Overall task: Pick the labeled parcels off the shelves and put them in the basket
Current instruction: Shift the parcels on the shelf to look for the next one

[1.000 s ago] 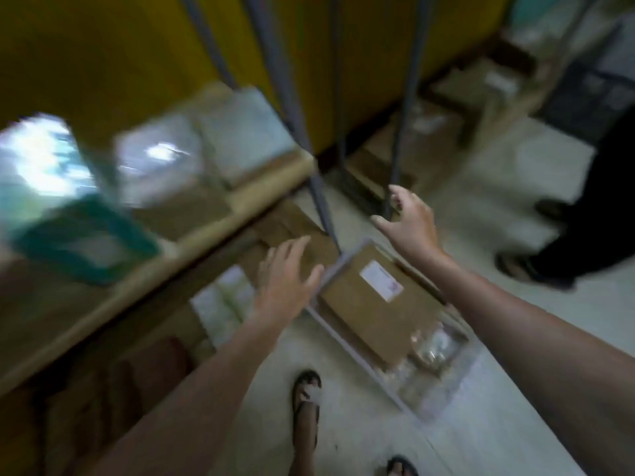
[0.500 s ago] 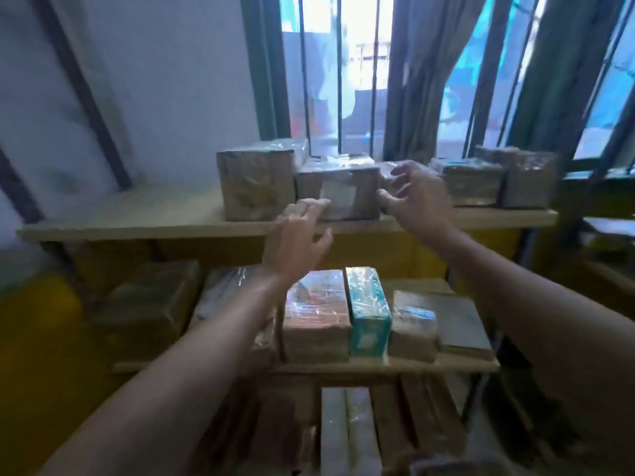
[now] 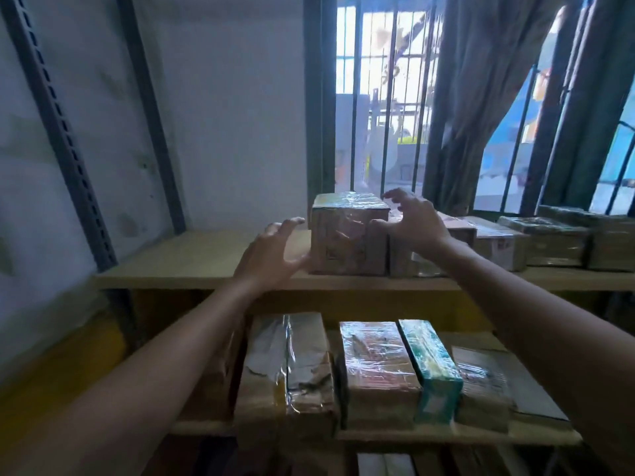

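A tall brown parcel [image 3: 347, 235] wrapped in clear film stands on the upper shelf [image 3: 192, 262], leftmost in a row of parcels. My left hand [image 3: 275, 252] is open just left of it, fingers spread, close to its left side. My right hand [image 3: 409, 221] hovers at its right top corner with fingers spread and bent, in front of a lower parcel [image 3: 460, 235] beside it. Neither hand holds anything. No basket is in view.
More wrapped parcels [image 3: 546, 240] line the upper shelf to the right. The lower shelf [image 3: 446, 436] carries several parcels, among them a teal box [image 3: 433, 365]. A barred window [image 3: 385, 97] and dark curtain [image 3: 481, 97] are behind; a grey rack upright [image 3: 58, 132] stands left.
The view swung up from the floor and basket to the shelves, then closer to the upper shelf. Both hands reached forward and now flank the tall parcel.
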The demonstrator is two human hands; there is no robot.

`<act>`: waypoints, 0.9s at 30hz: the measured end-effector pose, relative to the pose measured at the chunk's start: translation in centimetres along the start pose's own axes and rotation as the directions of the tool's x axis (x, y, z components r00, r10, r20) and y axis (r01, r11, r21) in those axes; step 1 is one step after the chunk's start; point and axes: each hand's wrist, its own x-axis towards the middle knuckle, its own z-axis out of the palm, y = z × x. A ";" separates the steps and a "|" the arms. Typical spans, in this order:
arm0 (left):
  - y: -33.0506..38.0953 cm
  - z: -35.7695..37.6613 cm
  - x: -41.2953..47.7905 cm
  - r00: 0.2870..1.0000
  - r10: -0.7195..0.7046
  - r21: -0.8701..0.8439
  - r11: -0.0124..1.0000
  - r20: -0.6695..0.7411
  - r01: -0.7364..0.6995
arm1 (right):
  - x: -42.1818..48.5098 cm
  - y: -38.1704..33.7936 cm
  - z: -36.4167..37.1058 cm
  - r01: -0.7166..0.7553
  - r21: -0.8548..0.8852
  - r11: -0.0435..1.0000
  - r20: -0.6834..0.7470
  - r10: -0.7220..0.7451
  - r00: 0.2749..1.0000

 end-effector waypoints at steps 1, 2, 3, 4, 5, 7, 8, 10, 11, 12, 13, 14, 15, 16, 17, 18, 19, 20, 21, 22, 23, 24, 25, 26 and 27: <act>0.0 0.5 0.6 1.000 -0.019 -0.049 0.999 0.014 0.020 | 0.3 0.1 0.1 -0.003 -0.041 0.999 0.016 0.004 1.000; 0.1 1.1 1.2 0.998 -0.056 -0.114 0.992 0.027 0.058 | 0.7 0.2 0.2 -0.008 -0.085 0.996 0.043 0.012 0.999; 0.3 1.7 1.7 0.994 -0.105 -0.190 0.976 0.039 0.111 | 1.2 0.4 0.2 -0.017 -0.122 0.992 0.075 0.026 0.997; 0.4 2.3 2.3 0.986 -0.157 -0.266 0.950 0.055 0.166 | 1.7 0.6 0.2 -0.028 -0.146 0.989 0.112 0.045 0.993; 0.4 3.0 2.7 0.978 -0.196 -0.326 0.922 0.075 0.210 | 2.2 0.9 0.2 -0.042 -0.163 0.986 0.152 0.067 0.986; 0.1 4.6 3.4 0.966 -0.224 -0.378 0.889 0.130 0.257 | 3.0 1.5 0.5 -0.059 -0.205 0.977 0.228 0.106 0.968; -0.1 5.3 3.5 0.961 -0.226 -0.380 0.885 0.157 0.270 | 3.3 1.9 0.9 -0.055 -0.230 0.972 0.257 0.115 0.959; -0.4 6.5 3.5 0.958 -0.218 -0.398 0.875 0.186 0.276 | 3.9 2.4 1.8 -0.011 -0.224 0.975 0.291 0.077 0.954; -0.4 6.9 3.5 0.961 -0.211 -0.427 0.863 0.180 0.269 | 4.2 2.6 2.2 0.025 -0.186 0.982 0.297 0.032 0.954; -0.5 7.1 3.7 0.965 -0.208 -0.458 0.851 0.160 0.259 | 4.6 2.8 2.4 0.061 -0.142 0.988 0.296 -0.016 0.955; -0.5 7.0 3.9 0.969 -0.214 -0.479 0.842 0.128 0.249 | 5.1 2.9 2.6 0.084 -0.093 0.992 0.289 -0.053 0.956; -0.5 6.7 4.2 0.972 -0.221 -0.495 0.837 0.085 0.234 | 5.5 3.0 2.7 0.084 -0.027 0.996 0.274 -0.074 0.959; -0.5 6.3 4.5 0.973 -0.228 -0.508 0.834 0.037 0.215 | 6.0 3.0 2.7 0.067 0.066 0.996 0.244 -0.082 0.966; -0.5 5.6 4.8 0.972 -0.235 -0.522 0.831 -0.012 0.195 | 6.5 2.8 2.7 0.043 0.178 0.983 0.196 -0.078 0.977; -0.3 4.9 5.1 0.967 -0.250 -0.539 0.822 -0.053 0.183 | 7.1 2.5 2.6 0.019 0.288 0.957 0.134 -0.060 0.989; -0.1 4.0 5.4 0.959 -0.270 -0.563 0.807 -0.081 0.180 | 7.6 2.0 2.4 -0.008 0.379 0.925 0.072 -0.020 0.997; 0.1 3.2 5.7 0.955 -0.282 -0.584 0.793 -0.096 0.175 | 8.3 1.4 2.0 -0.042 0.453 0.890 0.023 0.035 0.999; 0.2 2.2 5.9 0.957 -0.272 -0.590 0.792 -0.106 0.160 | 8.8 0.8 1.5 -0.079 0.518 0.852 -0.006 0.096 0.995; 0.4 1.4 6.1 0.964 -0.241 -0.576 0.806 -0.112 0.135 | 9.5 0.1 0.9 -0.113 0.577 0.809 -0.017 0.150 0.989; 0.6 0.5 6.4 0.972 -0.202 -0.550 0.829 -0.121 0.104 | 10.2 -0.6 0.2 -0.137 0.633 0.762 -0.009 0.184 0.983; 0.8 -0.1 6.7 0.976 -0.165 -0.519 0.852 -0.140 0.069 | 10.8 -1.3 -0.4 -0.146 0.684 0.714 0.013 0.189 0.982; 0.9 -0.7 7.1 0.974 -0.140 -0.493 0.869 -0.177 0.035 | 11.2 -2.0 -0.9 -0.139 0.723 0.677 0.038 0.162 0.986; 0.8 -1.2 7.6 0.965 -0.128 -0.479 0.878 -0.227 0.004 | 11.5 -2.6 -1.2 -0.118 0.746 0.655 0.062 0.107 0.992; 0.7 -1.7 8.0 0.952 -0.130 -0.484 0.875 -0.278 -0.022 | 11.6 -3.1 -1.3 -0.088 0.758 0.646 0.086 0.035 0.996; 0.6 -2.3 8.4 0.937 -0.142 -0.509 0.859 -0.321 -0.044 | 11.7 -3.6 -1.3 -0.056 0.766 0.640 0.106 -0.040 0.994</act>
